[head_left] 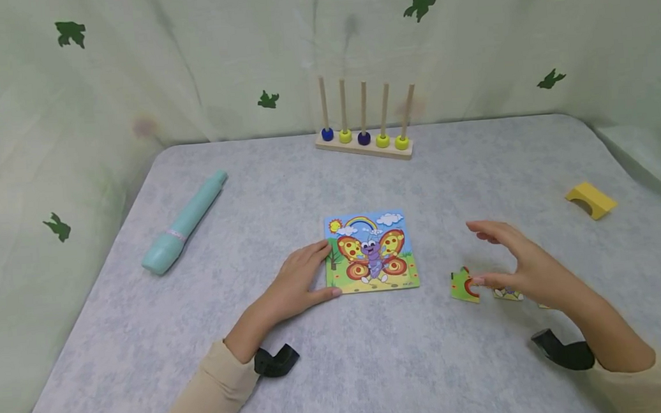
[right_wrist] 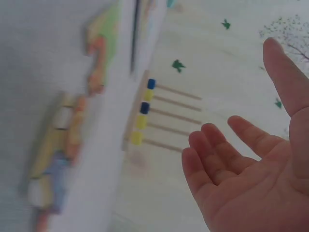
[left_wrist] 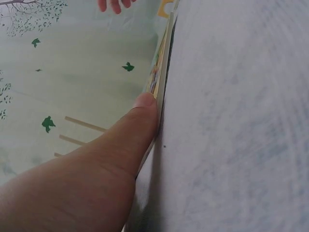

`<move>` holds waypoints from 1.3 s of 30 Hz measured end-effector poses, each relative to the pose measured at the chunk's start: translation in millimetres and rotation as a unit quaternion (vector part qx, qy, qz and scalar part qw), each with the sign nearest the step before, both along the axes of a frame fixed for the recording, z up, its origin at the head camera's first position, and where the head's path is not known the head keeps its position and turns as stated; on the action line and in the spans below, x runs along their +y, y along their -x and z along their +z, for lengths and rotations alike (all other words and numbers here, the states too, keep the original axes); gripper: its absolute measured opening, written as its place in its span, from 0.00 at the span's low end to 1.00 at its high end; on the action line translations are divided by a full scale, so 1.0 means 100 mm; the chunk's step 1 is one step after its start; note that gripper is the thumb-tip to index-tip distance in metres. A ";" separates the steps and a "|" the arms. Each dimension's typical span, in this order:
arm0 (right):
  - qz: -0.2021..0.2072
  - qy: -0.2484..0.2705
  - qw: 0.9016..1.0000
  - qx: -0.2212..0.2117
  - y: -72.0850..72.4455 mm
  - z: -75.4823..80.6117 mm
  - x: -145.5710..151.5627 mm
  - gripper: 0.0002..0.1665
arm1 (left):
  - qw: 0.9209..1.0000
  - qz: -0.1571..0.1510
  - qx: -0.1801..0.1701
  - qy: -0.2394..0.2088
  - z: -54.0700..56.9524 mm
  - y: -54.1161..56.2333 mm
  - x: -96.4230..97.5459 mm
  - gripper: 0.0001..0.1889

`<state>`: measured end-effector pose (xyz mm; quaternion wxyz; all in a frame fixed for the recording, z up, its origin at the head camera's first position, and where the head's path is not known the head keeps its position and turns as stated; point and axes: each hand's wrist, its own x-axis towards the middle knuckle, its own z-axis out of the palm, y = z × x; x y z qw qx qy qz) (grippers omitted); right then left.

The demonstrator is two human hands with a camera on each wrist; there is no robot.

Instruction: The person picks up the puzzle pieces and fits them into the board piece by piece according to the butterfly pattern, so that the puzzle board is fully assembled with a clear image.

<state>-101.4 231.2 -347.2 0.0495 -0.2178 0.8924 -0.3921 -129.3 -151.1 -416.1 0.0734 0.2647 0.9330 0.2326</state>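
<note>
Green puzzle piece (head_left: 460, 286) and my right hand (head_left: 530, 264), thumb and fingers apart, are right of the butterfly board (head_left: 376, 261), whose left edge my outstretched left hand (head_left: 295, 282) touches.

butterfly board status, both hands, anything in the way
Left hand touching butterfly board at left. Right hand spread over loose puzzle pieces, empty. Butterfly board flat, picture up. Peg stand, yellow block clear of hands.

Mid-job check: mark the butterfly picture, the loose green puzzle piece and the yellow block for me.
Butterfly picture (head_left: 372, 255): head view, on the butterfly's purple body.
Green puzzle piece (head_left: 460, 286): head view, on its green face.
Yellow block (head_left: 596, 197): head view, on its upper face.
</note>
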 end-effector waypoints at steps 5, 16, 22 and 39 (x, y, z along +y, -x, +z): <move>-0.001 -0.015 0.999 -0.037 -0.06 -0.22 0.05 0.47 | 1.000 0.000 -0.002 0.002 0.02 -0.01 0.01 0.44; 0.045 -0.084 0.995 -0.016 -0.04 -0.50 0.07 0.46 | 1.000 -0.003 0.005 0.001 0.03 0.00 0.01 0.43; 0.059 -0.093 0.994 0.008 -0.03 -0.52 0.08 0.40 | 1.000 -0.002 0.008 0.001 0.03 0.00 0.01 0.43; 0.070 -0.077 0.993 0.046 -0.05 -0.57 0.05 0.26 | 1.000 -0.007 0.000 -0.015 0.00 0.01 -0.02 0.44</move>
